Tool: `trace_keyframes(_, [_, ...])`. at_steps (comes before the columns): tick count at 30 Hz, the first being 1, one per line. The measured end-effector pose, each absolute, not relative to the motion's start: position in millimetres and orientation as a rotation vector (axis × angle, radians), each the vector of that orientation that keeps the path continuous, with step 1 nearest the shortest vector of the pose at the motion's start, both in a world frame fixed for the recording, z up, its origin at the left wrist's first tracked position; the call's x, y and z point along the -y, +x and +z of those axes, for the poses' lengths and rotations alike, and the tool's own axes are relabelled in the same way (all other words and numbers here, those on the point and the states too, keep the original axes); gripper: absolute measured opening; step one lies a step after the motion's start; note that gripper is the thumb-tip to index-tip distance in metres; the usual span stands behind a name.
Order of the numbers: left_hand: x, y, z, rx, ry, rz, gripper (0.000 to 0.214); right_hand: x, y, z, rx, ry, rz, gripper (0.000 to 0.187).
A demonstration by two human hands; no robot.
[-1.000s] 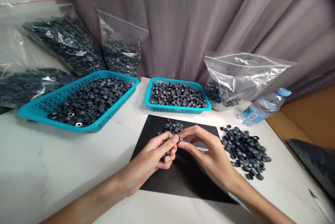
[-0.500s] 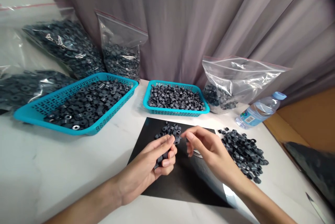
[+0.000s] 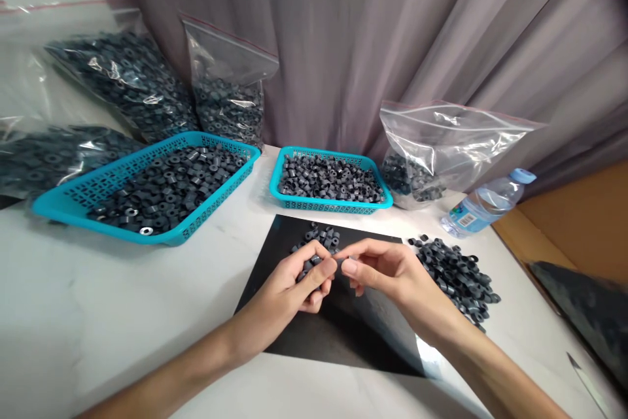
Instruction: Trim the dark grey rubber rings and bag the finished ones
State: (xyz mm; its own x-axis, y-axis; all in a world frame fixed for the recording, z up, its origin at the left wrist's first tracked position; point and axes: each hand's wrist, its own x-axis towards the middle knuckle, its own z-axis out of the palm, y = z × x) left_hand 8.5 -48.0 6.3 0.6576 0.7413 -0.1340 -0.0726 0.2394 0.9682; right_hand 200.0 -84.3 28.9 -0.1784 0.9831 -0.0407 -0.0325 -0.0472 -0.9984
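Several small dark grey ring-shaped pieces [image 3: 310, 266] lie in my left hand [image 3: 299, 280], whose fingers are curled round them. Thumb and forefinger of that hand meet at its right side. My right hand [image 3: 380, 267] pinches a small dark piece [image 3: 342, 263] between thumb and forefinger, right beside the left fingertips. Both hands are above a black sheet [image 3: 338, 334]. Just behind them on the sheet sits a small heap of the same grey pieces [image 3: 321, 236]. A larger loose pile [image 3: 458, 278] spreads on the table to the right of my right hand.
Two blue plastic baskets, one at the left [image 3: 142, 236] and one at the back [image 3: 331, 204], hold many such pieces. Clear zip bags of pieces stand at the left [image 3: 228, 102] and back right [image 3: 417, 174]. A water bottle [image 3: 485, 203] leans at the right. A grey curtain [image 3: 333, 46] hangs behind.
My right hand has come left to my left fingertips and now pinches a piece. My left hand has turned a little, so the pieces in it show on top.
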Motion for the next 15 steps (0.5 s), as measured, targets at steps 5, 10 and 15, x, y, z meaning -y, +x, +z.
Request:
trace_keyframes(5, [47.6, 9.1, 7.8, -0.658, 1.221, 0.643, 0.026, 82.6, 199.5, 23.8, 1.289, -1.117, 1.338, 0.023])
trace_keyframes(10, [48.6, 10.3, 10.2, -0.605, 1.129, 0.657, 0.031, 81.8, 200.3, 19.5, 1.303, -1.113, 1.264, 0.020])
trace_keyframes(15, [50.9, 11.8, 12.2, -0.567, 1.069, 0.619, 0.028, 81.4, 202.8, 17.9, 1.378, -1.116, 1.173, 0.019])
